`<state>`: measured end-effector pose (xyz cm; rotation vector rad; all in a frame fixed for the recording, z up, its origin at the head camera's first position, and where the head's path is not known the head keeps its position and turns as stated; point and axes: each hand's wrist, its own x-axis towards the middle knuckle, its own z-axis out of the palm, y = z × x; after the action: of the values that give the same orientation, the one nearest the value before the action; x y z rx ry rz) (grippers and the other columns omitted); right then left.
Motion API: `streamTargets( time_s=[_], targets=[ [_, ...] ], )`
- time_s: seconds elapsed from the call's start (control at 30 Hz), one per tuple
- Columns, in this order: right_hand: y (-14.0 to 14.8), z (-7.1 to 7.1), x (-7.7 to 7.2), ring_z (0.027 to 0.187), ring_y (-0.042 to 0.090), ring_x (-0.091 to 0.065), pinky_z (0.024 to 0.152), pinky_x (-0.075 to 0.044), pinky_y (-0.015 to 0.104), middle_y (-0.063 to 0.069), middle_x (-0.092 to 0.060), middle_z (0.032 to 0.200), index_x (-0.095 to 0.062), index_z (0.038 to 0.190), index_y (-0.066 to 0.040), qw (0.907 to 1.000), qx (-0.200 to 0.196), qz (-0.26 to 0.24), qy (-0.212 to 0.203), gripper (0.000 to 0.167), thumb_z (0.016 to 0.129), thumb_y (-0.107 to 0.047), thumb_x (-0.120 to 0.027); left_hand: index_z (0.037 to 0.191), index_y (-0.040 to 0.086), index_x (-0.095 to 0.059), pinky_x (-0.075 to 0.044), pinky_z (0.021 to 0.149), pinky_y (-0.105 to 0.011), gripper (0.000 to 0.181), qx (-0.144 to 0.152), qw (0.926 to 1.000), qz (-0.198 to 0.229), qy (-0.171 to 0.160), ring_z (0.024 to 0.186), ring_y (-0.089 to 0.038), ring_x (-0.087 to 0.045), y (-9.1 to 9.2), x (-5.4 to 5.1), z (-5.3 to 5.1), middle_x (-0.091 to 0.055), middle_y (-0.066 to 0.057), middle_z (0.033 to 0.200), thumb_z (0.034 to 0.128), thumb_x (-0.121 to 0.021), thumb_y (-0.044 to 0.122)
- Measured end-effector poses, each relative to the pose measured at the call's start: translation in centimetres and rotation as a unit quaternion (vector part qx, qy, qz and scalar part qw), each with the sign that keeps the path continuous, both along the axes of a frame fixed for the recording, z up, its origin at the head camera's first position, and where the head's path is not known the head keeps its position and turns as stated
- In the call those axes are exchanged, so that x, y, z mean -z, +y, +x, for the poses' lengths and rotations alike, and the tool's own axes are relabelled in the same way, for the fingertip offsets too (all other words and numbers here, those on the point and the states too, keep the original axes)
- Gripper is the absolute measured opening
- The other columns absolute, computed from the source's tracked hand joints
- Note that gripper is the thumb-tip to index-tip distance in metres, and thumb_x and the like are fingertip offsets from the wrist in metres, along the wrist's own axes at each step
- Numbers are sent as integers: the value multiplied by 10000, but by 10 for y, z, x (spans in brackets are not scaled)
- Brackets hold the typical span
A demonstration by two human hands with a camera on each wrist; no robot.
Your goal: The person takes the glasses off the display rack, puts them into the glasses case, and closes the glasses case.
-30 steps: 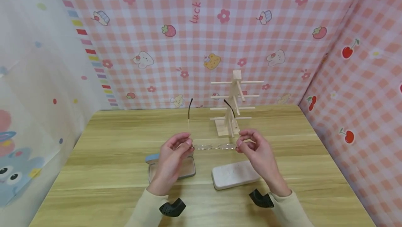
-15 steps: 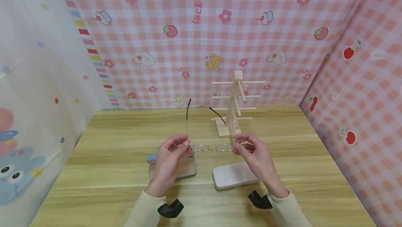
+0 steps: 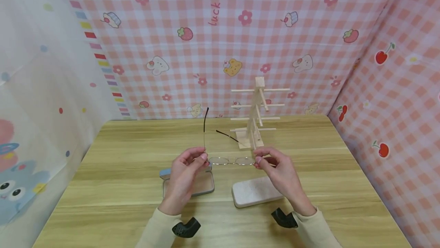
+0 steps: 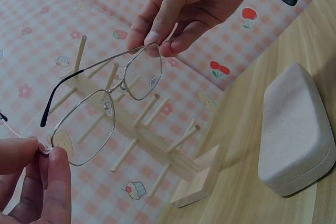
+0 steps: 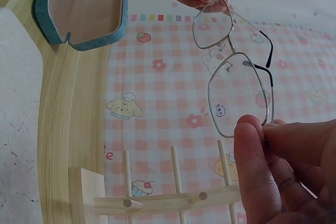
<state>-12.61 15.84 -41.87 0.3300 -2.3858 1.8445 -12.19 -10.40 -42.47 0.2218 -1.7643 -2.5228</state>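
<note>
Between both hands hangs a pair of thin metal-framed eyeglasses (image 3: 245, 161), raised above the table. My left hand (image 3: 187, 173) pinches the frame's left corner near the hinge, and my right hand (image 3: 282, 173) pinches the right corner. The left temple points away from me; the right temple slants inward, partly folded toward the lenses. In the left wrist view the eyeglasses (image 4: 113, 119) show clear lenses and black temple tips. A small printed mark sits on one lens of the eyeglasses (image 5: 210, 98) in the right wrist view.
An open blue glasses case (image 3: 206, 192) lies partly hidden behind my left hand. Near my right hand is a closed white glasses case (image 3: 254, 191). A wooden peg stand (image 3: 259, 103) rises at the table's back, in front of the checked cloth backdrop.
The right temple has swung inward to the left, from pointing away to slanting across. Both hands have shifted slightly left, keeping their pinch on the eyeglasses.
</note>
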Motion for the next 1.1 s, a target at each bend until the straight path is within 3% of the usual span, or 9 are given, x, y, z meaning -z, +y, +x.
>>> streamTargets(
  time_s=[0.43,0.77,1.1],
  targets=[
    [1,-1,1,849,137,-713,764,-624,253,157,-720,1058,-752,1102,10,9996,-32,218,170,154,978,40,-666,1097,-23,-705,-625,831,-313,158,49,10000,12,27,860,-178,-685,-1,-1,-1,-689,-45,936,956,-670,-85],
    [0,-2,0,845,118,-701,764,-620,245,164,-720,1024,-766,1084,4,9995,0,292,154,165,976,56,-652,1101,-26,-701,-625,835,-318,160,57,10000,43,33,859,-183,-687,-2,-1,-1,-691,-71,961,954,-675,-82],
    [0,-3,0,844,118,-692,767,-626,258,151,-709,998,-755,1062,41,9992,-154,278,226,173,969,105,-624,1116,-42,-698,-621,858,-326,159,45,10000,-78,-36,935,-263,-692,-3,0,-1,-689,-102,1009,958,-689,-53]
  ],
)
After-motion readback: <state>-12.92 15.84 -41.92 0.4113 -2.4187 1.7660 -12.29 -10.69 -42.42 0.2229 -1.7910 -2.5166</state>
